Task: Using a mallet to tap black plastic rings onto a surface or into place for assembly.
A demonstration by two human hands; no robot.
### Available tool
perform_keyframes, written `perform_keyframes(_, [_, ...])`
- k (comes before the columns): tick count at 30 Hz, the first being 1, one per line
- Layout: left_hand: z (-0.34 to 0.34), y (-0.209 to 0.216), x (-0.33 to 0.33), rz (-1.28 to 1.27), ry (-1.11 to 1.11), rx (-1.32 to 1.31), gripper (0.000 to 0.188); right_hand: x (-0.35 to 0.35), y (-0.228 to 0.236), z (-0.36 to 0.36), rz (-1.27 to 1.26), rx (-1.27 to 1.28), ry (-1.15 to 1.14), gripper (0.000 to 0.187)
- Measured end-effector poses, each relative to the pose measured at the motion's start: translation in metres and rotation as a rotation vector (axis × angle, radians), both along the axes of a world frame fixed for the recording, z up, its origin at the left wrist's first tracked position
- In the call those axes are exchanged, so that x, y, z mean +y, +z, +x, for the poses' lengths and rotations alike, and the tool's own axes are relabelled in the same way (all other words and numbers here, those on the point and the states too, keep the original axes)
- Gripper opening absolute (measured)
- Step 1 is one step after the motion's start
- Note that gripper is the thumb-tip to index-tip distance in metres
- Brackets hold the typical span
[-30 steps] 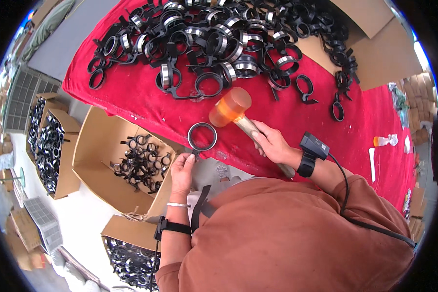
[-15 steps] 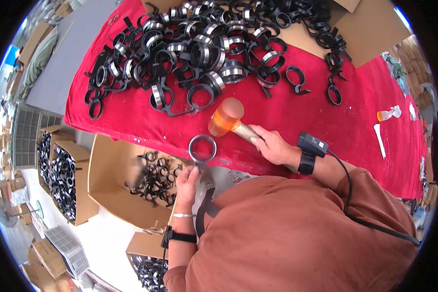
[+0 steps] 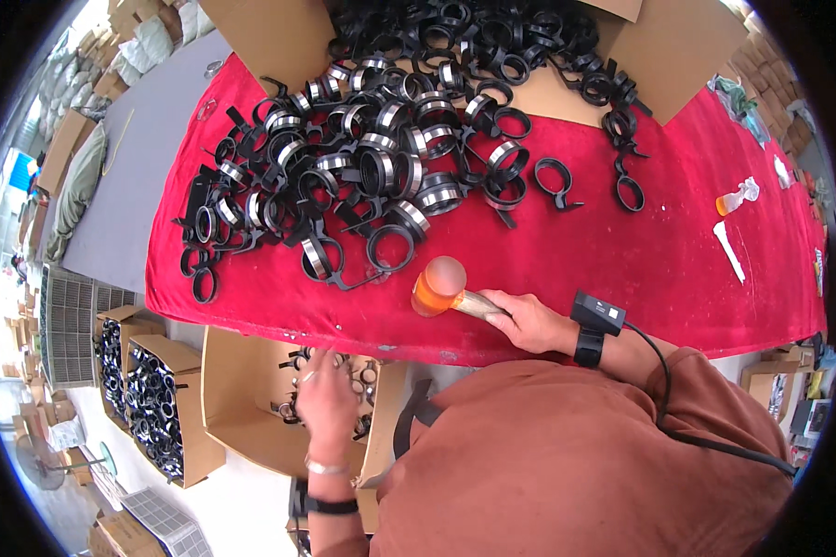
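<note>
My right hand (image 3: 534, 323) grips the handle of a mallet (image 3: 475, 303) with an orange head, held over the near edge of the red-covered table (image 3: 567, 265). Lower left, my left hand (image 3: 327, 401) is above an open cardboard box (image 3: 255, 364), smeared by motion; its fingers are not clear and no ring shows in it. Inside that box lie black ring parts (image 3: 367, 373). Ahead of the mallet, a big heap of black clamp-like rings with tails (image 3: 381, 172), many with a shiny metal band, spreads over the cloth.
A tipped cardboard box (image 3: 692, 56) spills more rings at the back. Boxes filled with rings (image 3: 158, 408) stand on the floor at left, near a fan (image 3: 42, 461). A small orange-ended item (image 3: 736, 198) and a white strip (image 3: 729, 251) lie at right.
The ring that my left hand held is gone from view in it, and the hand has moved left over the box. The mallet stays in my right hand. The view has shifted.
</note>
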State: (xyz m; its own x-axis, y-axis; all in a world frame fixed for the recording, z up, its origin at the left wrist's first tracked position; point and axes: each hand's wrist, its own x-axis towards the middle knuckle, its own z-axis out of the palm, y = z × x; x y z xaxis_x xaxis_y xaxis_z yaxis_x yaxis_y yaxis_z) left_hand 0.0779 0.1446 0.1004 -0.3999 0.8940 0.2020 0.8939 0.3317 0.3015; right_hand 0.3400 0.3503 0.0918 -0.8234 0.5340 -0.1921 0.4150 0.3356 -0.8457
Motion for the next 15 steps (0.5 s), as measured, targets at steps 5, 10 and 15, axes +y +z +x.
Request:
perform_keyframes(5, [0.017,-0.022,0.123,-0.037,-0.140,0.026,0.039,-0.002,-0.008,-0.001,0.000,0.017,0.013,0.034])
perform_keyframes(10, [0.006,-0.030,0.162,-0.255,-0.291,0.277,0.019,-0.001,-0.010,0.001,0.002,0.062,0.008,0.034])
perform_keyframes(15, [-0.015,0.019,0.178,0.061,-0.155,-0.357,0.011,0.003,-0.008,0.002,-0.062,0.032,-0.005,0.034])
